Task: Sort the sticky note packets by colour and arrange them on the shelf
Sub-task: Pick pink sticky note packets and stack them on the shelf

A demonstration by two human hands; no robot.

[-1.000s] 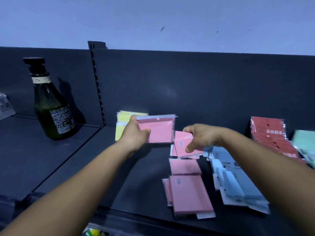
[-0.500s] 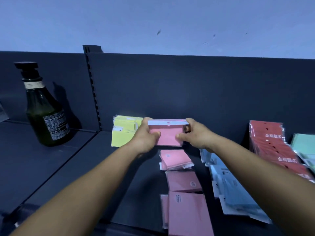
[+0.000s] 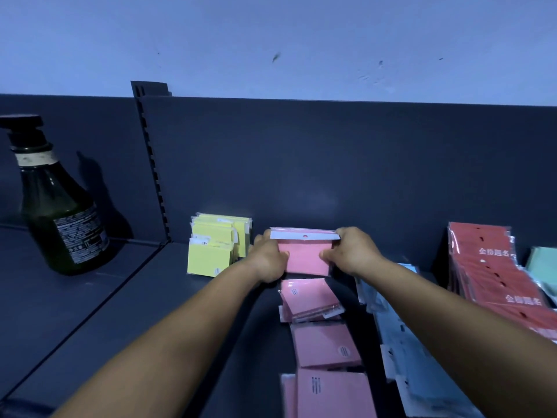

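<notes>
Overhead, a pale blue wall (image 3: 271,40) with a few dark scuffs rose behind a dark grey metal shelf (image 3: 99,312), whose back panel (image 3: 301,164) ran the full width of the view. A slotted upright (image 3: 152,164) split the back panel, and a seam in the shelf surface ran forward from its foot. On the left section stood a dark green pump bottle (image 3: 58,203), upright, casting a shadow on the panel.

Both hands held a pink sticky note packet (image 3: 304,254) upright near the back panel. The left hand (image 3: 268,260) gripped its left edge with curled fingers and the thumb on the face; the right hand (image 3: 352,254) pinched its right edge the same way. The packet's white header strip with a hang hole faced up.

Just left of the left hand, a stack of yellow packets (image 3: 214,248) stood leaning by the back panel. Below the held packet, more pink packets (image 3: 319,342) lay flat in a loose row toward the front edge. Beside them on the right lay a scattered group of pale blue packets (image 3: 404,351), partly under the right forearm. Farther right, red packets (image 3: 494,276) with white lettering were fanned against the panel, and a teal packet (image 3: 542,263) showed at the frame's edge.
</notes>
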